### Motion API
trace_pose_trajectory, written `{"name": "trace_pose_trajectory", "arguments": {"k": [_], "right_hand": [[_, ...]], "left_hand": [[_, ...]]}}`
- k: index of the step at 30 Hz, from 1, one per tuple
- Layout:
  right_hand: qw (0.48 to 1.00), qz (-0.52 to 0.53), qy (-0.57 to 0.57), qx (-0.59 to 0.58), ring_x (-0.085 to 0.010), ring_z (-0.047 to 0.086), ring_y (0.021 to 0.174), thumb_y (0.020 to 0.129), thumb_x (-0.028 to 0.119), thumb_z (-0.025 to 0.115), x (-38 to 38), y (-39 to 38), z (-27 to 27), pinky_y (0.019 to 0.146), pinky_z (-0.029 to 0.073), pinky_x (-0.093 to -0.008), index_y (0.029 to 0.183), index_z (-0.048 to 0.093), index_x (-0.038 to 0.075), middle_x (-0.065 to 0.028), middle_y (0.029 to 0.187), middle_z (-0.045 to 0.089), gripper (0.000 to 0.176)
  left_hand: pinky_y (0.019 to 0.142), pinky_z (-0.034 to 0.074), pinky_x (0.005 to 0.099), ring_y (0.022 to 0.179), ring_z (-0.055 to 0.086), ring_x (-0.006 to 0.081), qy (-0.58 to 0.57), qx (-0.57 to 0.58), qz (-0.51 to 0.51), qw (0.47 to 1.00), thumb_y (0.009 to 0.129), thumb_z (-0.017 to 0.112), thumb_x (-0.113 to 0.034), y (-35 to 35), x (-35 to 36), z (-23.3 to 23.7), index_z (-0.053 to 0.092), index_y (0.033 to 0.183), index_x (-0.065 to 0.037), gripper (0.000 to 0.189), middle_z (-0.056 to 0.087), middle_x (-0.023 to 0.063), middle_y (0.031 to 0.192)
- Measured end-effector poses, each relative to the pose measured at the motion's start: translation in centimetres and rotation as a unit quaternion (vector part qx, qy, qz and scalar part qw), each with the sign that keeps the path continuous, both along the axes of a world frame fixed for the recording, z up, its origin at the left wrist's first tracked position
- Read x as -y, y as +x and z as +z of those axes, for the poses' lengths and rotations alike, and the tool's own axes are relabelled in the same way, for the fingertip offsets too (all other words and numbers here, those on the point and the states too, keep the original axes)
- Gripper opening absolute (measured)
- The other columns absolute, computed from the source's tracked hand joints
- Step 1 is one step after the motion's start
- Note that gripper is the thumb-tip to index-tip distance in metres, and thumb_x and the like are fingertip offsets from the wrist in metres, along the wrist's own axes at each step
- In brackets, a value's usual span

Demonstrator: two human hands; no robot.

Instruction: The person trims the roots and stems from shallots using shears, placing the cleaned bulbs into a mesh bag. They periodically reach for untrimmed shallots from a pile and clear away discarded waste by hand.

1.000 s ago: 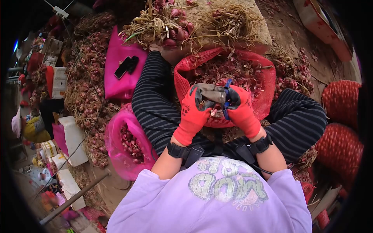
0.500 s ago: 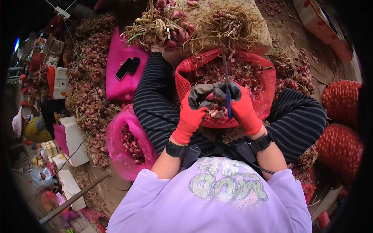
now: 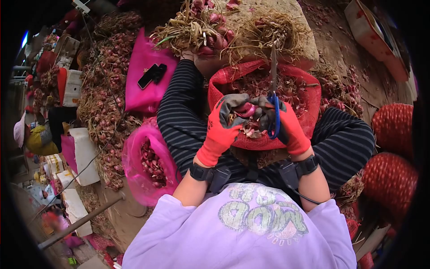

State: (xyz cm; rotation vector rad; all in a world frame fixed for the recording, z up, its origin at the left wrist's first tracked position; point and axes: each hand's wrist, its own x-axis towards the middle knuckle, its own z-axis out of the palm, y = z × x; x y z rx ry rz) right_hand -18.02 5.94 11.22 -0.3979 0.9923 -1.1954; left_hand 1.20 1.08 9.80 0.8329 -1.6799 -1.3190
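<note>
My left hand [image 3: 225, 123], in a red glove with a dark palm, is closed around a purple-red shallot [image 3: 245, 110]. In my right hand [image 3: 285, 125], gloved the same way, are scissors [image 3: 274, 85] with blue handles, their blades pointing away from me. The fingers of both hands are close together at the shallot, and some papery skin shows just below it. Beneath and beyond my hands, between my legs, stands a red mesh sack [image 3: 309, 96] that holds shallots and loose skins.
Ahead is a block [image 3: 255, 13] bearing dried stalks [image 3: 277, 29] and bunched shallots [image 3: 219, 38]. At left are a pink bag [image 3: 130, 157] of shallots, a phone [image 3: 148, 77] on pink cloth, and a large shallot heap [image 3: 105, 67]. Full red sacks [image 3: 392, 130] stand right; another person [image 3: 42, 139] is far left.
My hands have moved slightly apart, and more of the shallot shows in the left one. The scissors have turned, so their blue handle loop is now visible.
</note>
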Motion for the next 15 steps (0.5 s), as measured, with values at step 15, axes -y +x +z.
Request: {"name": "trace_pose_trajectory", "arguments": {"k": [15], "right_hand": [[0.737,0.058,-0.246,-0.627,-0.0317,0.059,0.072,0.07,0.03,0.073,-1.6,2.1,1.9,0.064,0.047,-0.0374,0.098,0.056,0.004,-0.0117,0.081,0.057,0.042]], "left_hand": [[0.098,0.041,0.0348,0.116,0.049,0.0209,0.099,-0.254,-0.011,0.962,0.079,0.054,0.009,1.4,1.6,1.7,0.039,0.131,-0.002,0.055,0.05,0.0116,0.125]]}}
